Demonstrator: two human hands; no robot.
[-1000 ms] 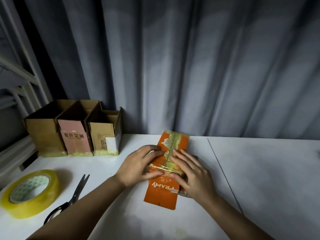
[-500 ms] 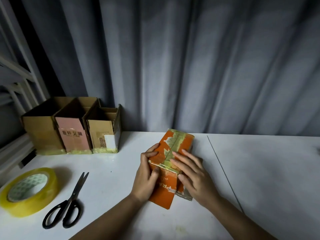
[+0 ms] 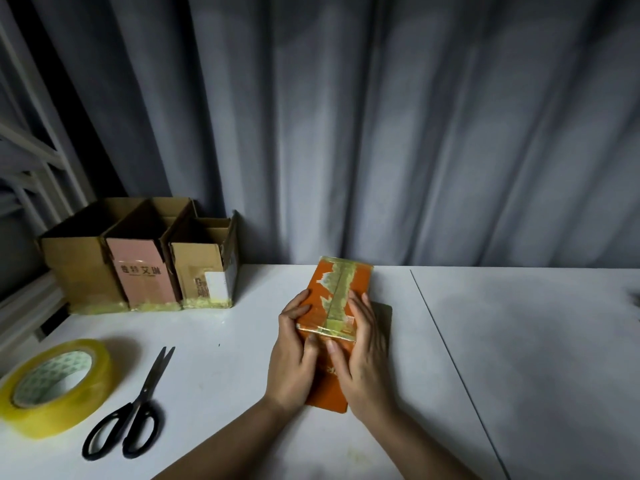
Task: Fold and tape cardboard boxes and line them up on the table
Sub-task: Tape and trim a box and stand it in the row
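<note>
Head view, orange box (image 3: 341, 289), yellowed tape seam

We face a grey curtain (image 3: 381, 133) hanging in deep folds behind a white table (image 3: 519, 341), whose top shows a thin seam running diagonally. At far left we see pale white rails (image 3: 31, 150). The light is dim, leaving soft shadows

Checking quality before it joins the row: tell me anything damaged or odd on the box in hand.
The orange box, held by the left hand and right hand, shows torn print along its yellowed tape seam. Nothing else stands out.
</note>
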